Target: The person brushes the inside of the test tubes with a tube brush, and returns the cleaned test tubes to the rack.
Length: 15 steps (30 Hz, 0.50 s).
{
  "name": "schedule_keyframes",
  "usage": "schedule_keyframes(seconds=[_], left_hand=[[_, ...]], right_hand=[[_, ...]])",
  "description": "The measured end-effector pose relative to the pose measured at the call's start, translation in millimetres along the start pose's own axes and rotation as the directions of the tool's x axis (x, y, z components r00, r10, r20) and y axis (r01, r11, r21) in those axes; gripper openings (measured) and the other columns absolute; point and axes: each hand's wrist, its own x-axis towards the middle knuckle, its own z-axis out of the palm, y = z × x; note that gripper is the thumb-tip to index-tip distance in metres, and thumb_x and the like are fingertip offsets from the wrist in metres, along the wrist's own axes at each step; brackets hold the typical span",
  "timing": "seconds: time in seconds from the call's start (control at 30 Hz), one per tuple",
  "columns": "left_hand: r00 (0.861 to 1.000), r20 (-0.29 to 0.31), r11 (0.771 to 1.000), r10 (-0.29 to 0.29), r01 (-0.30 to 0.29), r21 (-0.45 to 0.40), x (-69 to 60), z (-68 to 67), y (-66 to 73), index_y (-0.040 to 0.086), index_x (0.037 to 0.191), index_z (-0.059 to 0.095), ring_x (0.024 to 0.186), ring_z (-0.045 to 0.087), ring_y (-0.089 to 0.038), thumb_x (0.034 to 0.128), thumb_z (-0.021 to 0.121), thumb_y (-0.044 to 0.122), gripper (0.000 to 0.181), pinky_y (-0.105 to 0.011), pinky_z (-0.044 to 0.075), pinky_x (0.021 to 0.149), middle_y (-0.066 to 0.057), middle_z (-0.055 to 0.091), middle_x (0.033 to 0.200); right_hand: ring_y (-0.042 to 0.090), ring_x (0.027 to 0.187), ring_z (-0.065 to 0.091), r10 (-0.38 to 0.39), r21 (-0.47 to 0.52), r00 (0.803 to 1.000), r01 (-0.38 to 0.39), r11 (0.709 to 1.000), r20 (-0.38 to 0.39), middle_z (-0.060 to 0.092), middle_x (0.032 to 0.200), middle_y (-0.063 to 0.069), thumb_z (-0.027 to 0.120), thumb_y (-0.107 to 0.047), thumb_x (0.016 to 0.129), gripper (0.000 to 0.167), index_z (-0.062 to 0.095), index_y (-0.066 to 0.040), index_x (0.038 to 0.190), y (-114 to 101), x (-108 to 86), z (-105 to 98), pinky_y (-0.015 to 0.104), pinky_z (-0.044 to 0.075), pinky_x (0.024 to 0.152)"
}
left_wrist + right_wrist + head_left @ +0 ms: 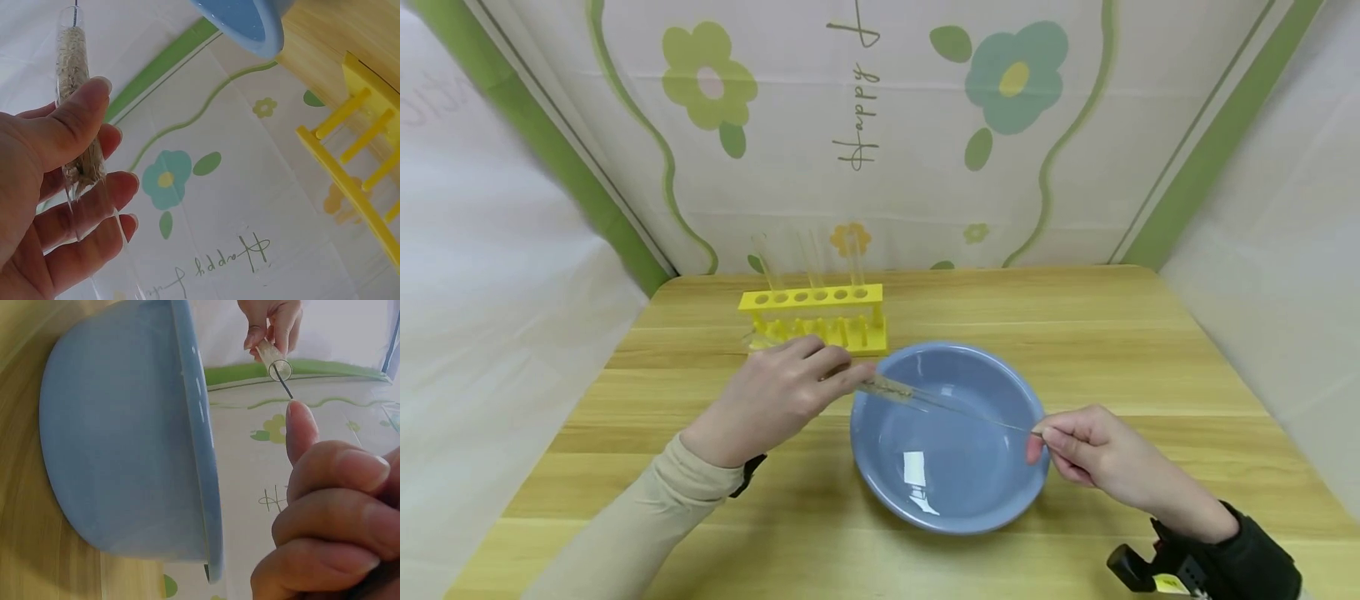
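My left hand (782, 392) grips a clear glass test tube (112, 231), held tilted above the blue basin (955, 475). Inside the tube sits a test tube brush (72, 56) with pale bristles, and its thin wire handle (985, 416) sticks out of the tube's mouth. Over the basin's right rim, my right hand (1097, 454) pinches the end of that wire between thumb and forefinger. In the right wrist view the tube's round opening faces the camera, with the wire running out of it. Whether the basin holds water is hard to tell.
Behind the left hand stands a yellow test tube rack (875, 293) with three clear test tubes (855, 262) leaning in it. Another clear glass piece (758, 340) shows partly behind the left hand. A floral cloth (910, 192) hangs at the wooden table's (1135, 350) back edge.
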Motion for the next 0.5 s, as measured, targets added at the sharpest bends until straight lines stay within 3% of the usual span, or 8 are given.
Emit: schedule_keyframes(seconds=[0.5], left_hand=[[1.0,-0.003,1.0,-0.008,0.008,0.003,-4.4,-1.1,-2.6,0.015,0.116,0.073,0.073,0.063,-0.02,0.0866,0.074,0.015,0.03,-0.029,0.055,0.054,-0.002,0.069,0.092]], right_hand=[[0.017,0.04,0.03,-0.012,-0.063,0.999,0.01,0.998,-0.033,0.036,0.053,0.006,0.038,0.009,0.102,0.034,0.067,-0.007,0.094,1.4,-7.2,-1.3,0.022,0.026,0.036]])
